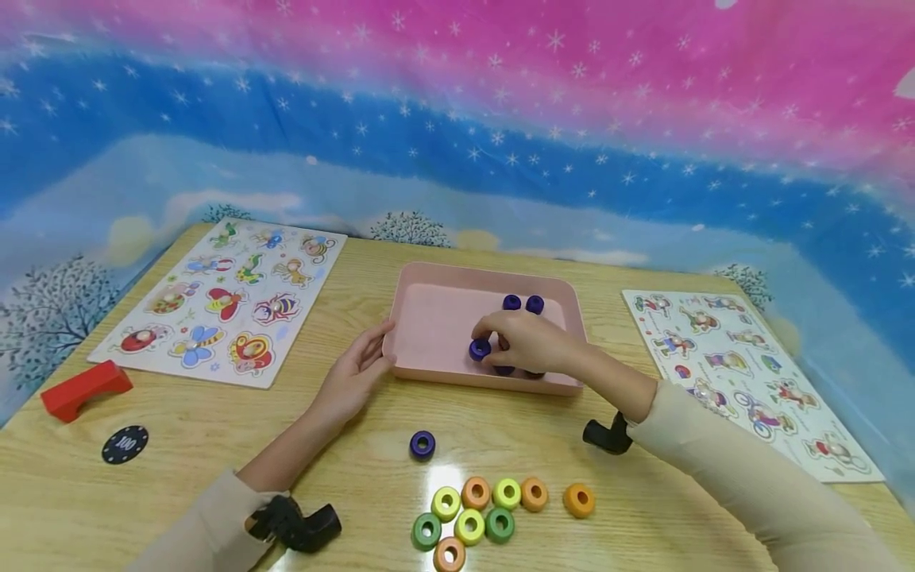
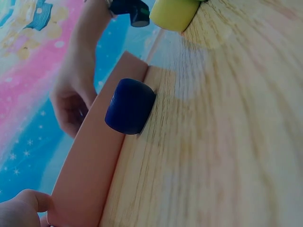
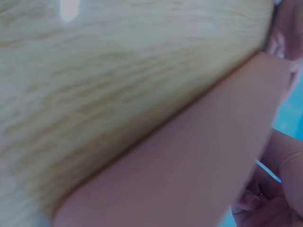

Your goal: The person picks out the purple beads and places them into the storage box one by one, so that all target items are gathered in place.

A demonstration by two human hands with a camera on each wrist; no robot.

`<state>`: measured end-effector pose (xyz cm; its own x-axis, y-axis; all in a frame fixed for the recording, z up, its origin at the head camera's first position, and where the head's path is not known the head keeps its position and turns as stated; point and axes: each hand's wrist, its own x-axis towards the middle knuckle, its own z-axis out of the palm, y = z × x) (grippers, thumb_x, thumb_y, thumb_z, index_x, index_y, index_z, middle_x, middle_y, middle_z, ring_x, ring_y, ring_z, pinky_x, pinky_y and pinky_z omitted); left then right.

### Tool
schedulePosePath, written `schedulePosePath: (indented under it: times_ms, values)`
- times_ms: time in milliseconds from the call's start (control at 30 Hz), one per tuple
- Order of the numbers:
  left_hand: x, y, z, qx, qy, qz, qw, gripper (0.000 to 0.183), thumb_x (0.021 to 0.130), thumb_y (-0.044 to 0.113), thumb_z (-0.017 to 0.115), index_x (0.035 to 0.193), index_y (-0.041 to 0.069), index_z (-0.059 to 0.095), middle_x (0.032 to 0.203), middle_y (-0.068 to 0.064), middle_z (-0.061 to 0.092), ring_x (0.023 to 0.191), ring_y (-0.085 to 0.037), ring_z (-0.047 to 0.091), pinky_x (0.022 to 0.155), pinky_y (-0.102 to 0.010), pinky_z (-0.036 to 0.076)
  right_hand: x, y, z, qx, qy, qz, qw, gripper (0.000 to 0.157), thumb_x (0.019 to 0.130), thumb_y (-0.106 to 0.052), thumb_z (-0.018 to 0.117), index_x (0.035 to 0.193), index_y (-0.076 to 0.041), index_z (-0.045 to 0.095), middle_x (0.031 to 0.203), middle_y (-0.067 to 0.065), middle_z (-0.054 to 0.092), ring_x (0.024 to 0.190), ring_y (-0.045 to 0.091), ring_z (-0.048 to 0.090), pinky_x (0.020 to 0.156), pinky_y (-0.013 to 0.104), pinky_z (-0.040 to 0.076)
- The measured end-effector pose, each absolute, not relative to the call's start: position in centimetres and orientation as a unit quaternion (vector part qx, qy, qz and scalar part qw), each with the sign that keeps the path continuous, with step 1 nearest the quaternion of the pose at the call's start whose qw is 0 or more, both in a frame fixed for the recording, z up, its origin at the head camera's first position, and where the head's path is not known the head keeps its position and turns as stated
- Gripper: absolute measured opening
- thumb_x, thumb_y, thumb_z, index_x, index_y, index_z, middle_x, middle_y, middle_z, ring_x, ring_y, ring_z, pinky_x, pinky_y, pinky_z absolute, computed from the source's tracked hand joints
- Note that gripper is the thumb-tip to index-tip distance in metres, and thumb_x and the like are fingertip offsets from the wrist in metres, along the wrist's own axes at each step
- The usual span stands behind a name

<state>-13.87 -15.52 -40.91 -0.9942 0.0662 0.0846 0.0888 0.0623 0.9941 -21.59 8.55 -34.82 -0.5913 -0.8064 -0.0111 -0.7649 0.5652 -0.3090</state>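
Note:
In the head view, my right hand [image 1: 525, 342] is inside the pink tray [image 1: 436, 318], pinching a purple ring bead [image 1: 480, 349] between thumb and fingers. Several more purple ring beads [image 1: 534, 304] lie in the tray's right part, some partly hidden under this hand. My left hand [image 1: 353, 373] touches the tray's left end with its fingers and thumb. The left wrist view has that thumb at the tray's corner. On the table in front of the tray sits another purple ring bead [image 1: 422, 446]. The right wrist view mostly catches the tray's outer wall [image 3: 189, 142].
Yellow, green and orange ring beads [image 1: 469, 526] lie grouped near the front edge. To the left are an insect picture board [image 1: 229, 302], a red arch block [image 1: 86, 389] and a black "100" chip [image 1: 125, 444]. Another picture board [image 1: 743, 373] lies on the right.

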Motion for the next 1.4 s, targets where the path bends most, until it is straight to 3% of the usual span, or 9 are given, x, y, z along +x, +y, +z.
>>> schedulePosePath:
  times_ms: [333, 500, 700, 833, 1067, 1400]
  values:
    - [-13.8, -15.5, -40.9, -0.050, -0.732, -0.679, 0.007, 0.044, 0.085, 0.006, 0.047, 0.127, 0.010, 0.036, 0.133, -0.003, 0.028, 0.118, -0.015, 0.031, 0.092, -0.018, 0.029, -21.7, 8.5, -36.0, -0.441, 0.884, -0.127, 0.092, 0.034, 0.074, -0.024, 0.064, 0.104, -0.011, 0.055, 0.091, -0.003, 0.056, 0.074, 0.006, 0.054, 0.061, 0.018, 0.045]
    - [-13.8, -15.6, -40.9, -0.047, -0.735, -0.676, 0.005, 0.044, 0.085, 0.007, 0.047, 0.127, 0.011, 0.036, 0.134, -0.003, 0.027, 0.118, -0.015, 0.030, 0.092, -0.020, 0.029, -21.3, 8.2, -34.7, -0.435, 0.885, -0.142, 0.090, 0.042, 0.075, -0.025, 0.064, 0.111, -0.008, 0.052, 0.092, -0.001, 0.056, 0.063, 0.004, 0.049, 0.054, 0.019, 0.043]
    - [-13.8, -15.7, -40.9, -0.048, -0.736, -0.675, 0.006, 0.045, 0.085, 0.008, 0.047, 0.128, 0.011, 0.035, 0.134, -0.001, 0.026, 0.118, -0.015, 0.029, 0.093, -0.022, 0.029, -19.5, 6.7, -33.0, -0.485, 0.858, -0.155, 0.071, 0.032, 0.077, -0.024, 0.062, 0.105, -0.011, 0.055, 0.081, -0.006, 0.054, 0.058, 0.004, 0.043, 0.052, 0.018, 0.040]
    - [-13.7, -15.7, -40.9, -0.049, -0.738, -0.673, 0.006, 0.045, 0.085, 0.008, 0.047, 0.128, 0.011, 0.035, 0.134, -0.002, 0.026, 0.118, -0.016, 0.030, 0.094, -0.024, 0.029, -17.7, 5.4, -32.9, -0.526, 0.830, -0.152, 0.109, 0.029, 0.075, -0.025, 0.063, 0.101, -0.013, 0.057, 0.073, -0.012, 0.050, 0.058, 0.002, 0.044, 0.053, 0.015, 0.040]
    - [-13.8, -15.7, -40.8, -0.054, -0.739, -0.672, 0.009, 0.044, 0.085, 0.008, 0.047, 0.128, 0.010, 0.035, 0.134, -0.003, 0.027, 0.118, -0.018, 0.031, 0.093, -0.024, 0.030, -15.6, 3.2, -33.8, -0.590, 0.777, -0.102, 0.192, 0.034, 0.076, -0.026, 0.062, 0.105, -0.012, 0.054, 0.077, -0.008, 0.053, 0.061, 0.001, 0.045, 0.054, 0.011, 0.038]
    - [-13.9, -15.7, -41.0, -0.052, -0.736, -0.675, 0.008, 0.044, 0.085, 0.008, 0.047, 0.128, 0.010, 0.035, 0.133, -0.004, 0.028, 0.117, -0.017, 0.031, 0.092, -0.022, 0.030, -14.9, 3.1, -35.3, -0.613, 0.772, -0.059, 0.158, 0.030, 0.074, -0.034, 0.062, 0.099, -0.020, 0.056, 0.080, -0.014, 0.051, 0.065, -0.004, 0.043, 0.057, 0.010, 0.037]
